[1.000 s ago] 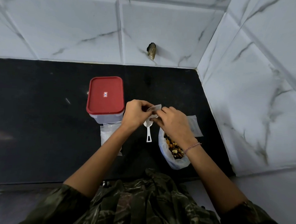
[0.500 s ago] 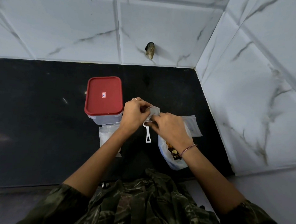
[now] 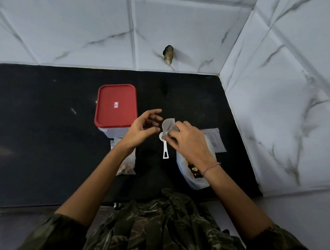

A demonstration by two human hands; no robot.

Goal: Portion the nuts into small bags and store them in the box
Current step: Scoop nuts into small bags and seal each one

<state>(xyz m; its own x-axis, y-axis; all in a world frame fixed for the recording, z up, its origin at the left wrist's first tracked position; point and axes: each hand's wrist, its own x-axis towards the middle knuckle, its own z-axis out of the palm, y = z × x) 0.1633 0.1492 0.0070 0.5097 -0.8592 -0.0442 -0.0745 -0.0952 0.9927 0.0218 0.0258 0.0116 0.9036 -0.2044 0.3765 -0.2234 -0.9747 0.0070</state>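
My right hand [image 3: 189, 142] pinches a small clear empty bag [image 3: 168, 126] above the black counter. My left hand [image 3: 143, 128] hovers just left of that bag with fingers spread and loosely bent, holding nothing. A white plastic scoop [image 3: 165, 148] lies on the counter below the bag. A large white bag of mixed nuts [image 3: 193, 171] sits open under my right wrist. A small filled bag of nuts [image 3: 126, 162] lies under my left forearm. The clear box with a red lid [image 3: 116, 105] stands closed at the left.
More small empty bags [image 3: 215, 138] lie flat to the right of my right hand. The black counter [image 3: 38, 129] ends at marble-tiled walls behind and on the right. A dark chip [image 3: 168, 53] mars the back wall. My camouflage clothing fills the bottom.
My left hand has let go of the small bag and opened, moving slightly left. My right hand still pinches the bag, which now stands more upright.
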